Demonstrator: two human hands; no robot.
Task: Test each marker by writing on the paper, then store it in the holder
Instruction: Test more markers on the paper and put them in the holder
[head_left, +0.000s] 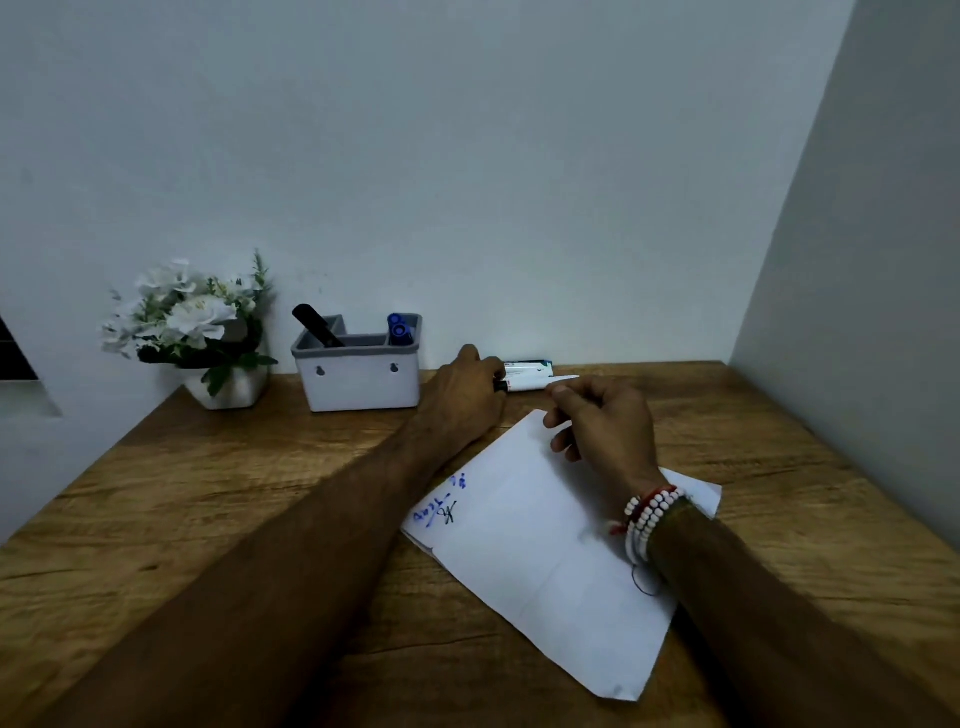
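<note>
A white marker (527, 384) with a black end lies level just above the table, past the paper's far corner. My left hand (462, 395) grips its black left end. My right hand (602, 426) pinches its right end with curled fingers. A second marker (530, 366) with a teal end lies behind it against the wall. The white paper (550, 561) lies at an angle under my right wrist, with blue and black scribbles (439, 512) near its left corner. The white holder (358, 379) stands at the back and holds a black marker (317, 325) and a blue marker (399, 330).
A pot of white flowers (197, 327) stands left of the holder at the wall. The wooden table (208, 499) meets walls at the back and on the right. Beaded bracelets (649, 517) circle my right wrist.
</note>
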